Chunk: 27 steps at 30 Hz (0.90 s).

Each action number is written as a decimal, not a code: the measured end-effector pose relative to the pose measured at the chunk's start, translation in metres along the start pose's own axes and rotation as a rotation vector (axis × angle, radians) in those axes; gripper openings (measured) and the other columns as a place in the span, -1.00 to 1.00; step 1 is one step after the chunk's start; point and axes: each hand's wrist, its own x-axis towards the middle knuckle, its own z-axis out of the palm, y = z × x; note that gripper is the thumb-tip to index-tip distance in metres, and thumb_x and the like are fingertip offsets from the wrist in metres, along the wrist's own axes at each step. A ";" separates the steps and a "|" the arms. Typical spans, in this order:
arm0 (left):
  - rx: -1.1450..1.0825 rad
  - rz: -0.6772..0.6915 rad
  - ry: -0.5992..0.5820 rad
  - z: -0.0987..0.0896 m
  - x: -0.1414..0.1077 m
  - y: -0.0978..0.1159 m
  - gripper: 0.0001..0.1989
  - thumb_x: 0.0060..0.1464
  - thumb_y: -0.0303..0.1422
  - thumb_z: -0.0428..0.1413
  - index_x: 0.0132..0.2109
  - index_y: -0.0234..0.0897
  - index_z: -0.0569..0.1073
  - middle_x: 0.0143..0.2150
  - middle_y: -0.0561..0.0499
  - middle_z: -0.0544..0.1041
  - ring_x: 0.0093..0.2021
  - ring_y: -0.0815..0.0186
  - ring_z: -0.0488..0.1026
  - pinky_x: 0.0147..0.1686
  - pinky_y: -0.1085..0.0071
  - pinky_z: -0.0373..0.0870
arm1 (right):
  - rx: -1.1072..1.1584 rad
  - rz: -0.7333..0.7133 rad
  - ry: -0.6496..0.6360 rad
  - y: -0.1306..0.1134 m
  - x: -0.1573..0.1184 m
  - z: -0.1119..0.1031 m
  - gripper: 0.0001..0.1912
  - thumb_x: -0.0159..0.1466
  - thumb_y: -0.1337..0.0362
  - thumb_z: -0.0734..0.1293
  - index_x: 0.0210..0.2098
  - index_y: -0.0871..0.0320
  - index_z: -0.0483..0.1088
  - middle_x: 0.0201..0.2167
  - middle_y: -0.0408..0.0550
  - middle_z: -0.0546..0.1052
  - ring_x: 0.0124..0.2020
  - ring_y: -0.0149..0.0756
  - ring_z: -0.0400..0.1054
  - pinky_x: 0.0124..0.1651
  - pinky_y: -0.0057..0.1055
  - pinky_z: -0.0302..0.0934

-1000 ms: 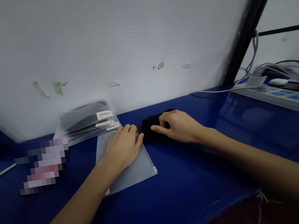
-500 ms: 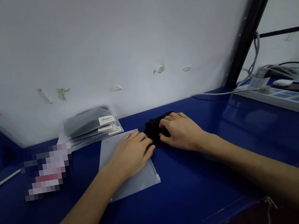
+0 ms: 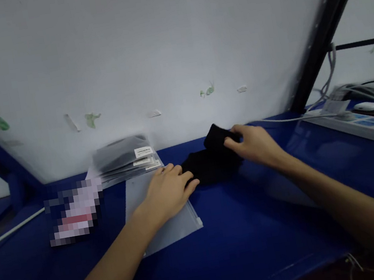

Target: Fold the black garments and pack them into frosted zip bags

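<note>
On the blue table lies a folded piece of black cloth (image 3: 209, 167), its right part lifted off the table. My right hand (image 3: 254, 143) pinches that raised part between thumb and fingers. At the left end of the cloth, my left hand (image 3: 169, 191) lies palm down with fingers stretched out, its fingertips touching the edge. Beneath the left hand is a flat frosted zip bag (image 3: 174, 233), with a white slider at its lower right corner. What the cloth is exactly cannot be made out.
Behind my left hand, a stack of bagged dark items (image 3: 121, 153) with white labels sits against the wall. A blurred-out pinkish packet (image 3: 77, 211) is to its left. At the right are a white device with blue panels (image 3: 366, 122) and tangled cables (image 3: 372, 87).
My right hand has moved right and up, lifting the cloth's right part and spreading it wider. The left hand stays on the bag. The view has shifted slightly.
</note>
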 end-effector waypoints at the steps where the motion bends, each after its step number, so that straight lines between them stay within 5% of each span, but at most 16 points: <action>1: 0.010 -0.021 -0.005 0.000 0.000 -0.003 -0.57 0.37 -0.16 -0.19 -0.03 -0.20 0.54 -0.17 -0.08 0.53 -0.10 0.12 0.41 -0.07 0.16 0.31 | -0.050 0.035 0.003 0.012 0.005 -0.002 -0.66 0.23 0.08 0.19 -0.26 0.17 0.48 -0.43 0.08 0.56 -0.39 -0.12 0.41 -0.38 -0.31 0.11; 4: 0.061 -0.084 -0.011 0.000 0.000 -0.013 -0.53 0.37 -0.14 -0.21 -0.11 -0.21 0.56 -0.21 -0.09 0.54 -0.11 0.10 0.41 -0.07 0.13 0.29 | -0.207 0.142 -0.052 0.045 0.015 -0.005 -0.63 0.24 0.09 0.18 -0.24 0.22 0.49 -0.36 0.20 0.56 -0.28 0.01 0.44 -0.30 -0.23 0.16; 7: 0.123 -0.123 0.015 -0.001 0.001 -0.020 -0.53 0.36 -0.17 -0.19 -0.18 -0.22 0.58 -0.22 -0.11 0.53 -0.10 0.07 0.41 -0.07 0.11 0.28 | -0.293 0.221 0.024 0.063 0.017 -0.001 -0.59 0.27 0.17 0.18 -0.05 0.31 0.42 -0.14 0.33 0.52 -0.10 0.10 0.41 -0.16 -0.15 0.19; 11: 0.172 -0.148 0.060 0.001 0.001 -0.023 -0.57 0.34 -0.21 -0.17 -0.20 -0.25 0.56 -0.21 -0.12 0.52 -0.10 0.07 0.39 -0.08 0.13 0.29 | -0.279 0.104 0.095 0.060 0.016 0.009 -0.60 0.31 0.22 0.14 0.05 0.28 0.36 0.00 0.32 0.45 0.03 0.09 0.32 -0.02 -0.09 0.18; 15: 0.137 -0.135 0.074 0.003 0.000 -0.021 -0.64 0.33 -0.25 -0.15 -0.10 -0.26 0.52 -0.15 -0.11 0.53 -0.08 0.11 0.40 -0.05 0.15 0.29 | -0.255 -0.056 -0.131 0.058 0.015 0.022 -0.61 0.34 0.19 0.09 -0.04 0.17 0.46 -0.07 0.19 0.52 -0.03 -0.01 0.35 -0.03 -0.15 0.19; 18: 0.121 -0.138 0.046 0.003 0.000 -0.021 -0.62 0.33 -0.25 -0.16 -0.15 -0.26 0.53 -0.18 -0.11 0.53 -0.10 0.11 0.42 -0.08 0.15 0.30 | -0.265 -0.070 -0.250 0.064 0.015 0.029 -0.61 0.33 0.18 0.11 -0.05 0.16 0.48 -0.09 0.17 0.53 -0.07 -0.06 0.38 -0.07 -0.19 0.20; 27: 0.092 -0.165 0.024 0.004 0.000 -0.024 -0.59 0.33 -0.25 -0.18 -0.25 -0.25 0.52 -0.20 -0.11 0.54 -0.14 0.11 0.44 -0.10 0.13 0.31 | -0.268 -0.056 -0.225 0.063 0.013 0.030 -0.59 0.31 0.15 0.11 -0.07 0.18 0.49 -0.09 0.20 0.52 -0.09 -0.03 0.40 -0.11 -0.16 0.23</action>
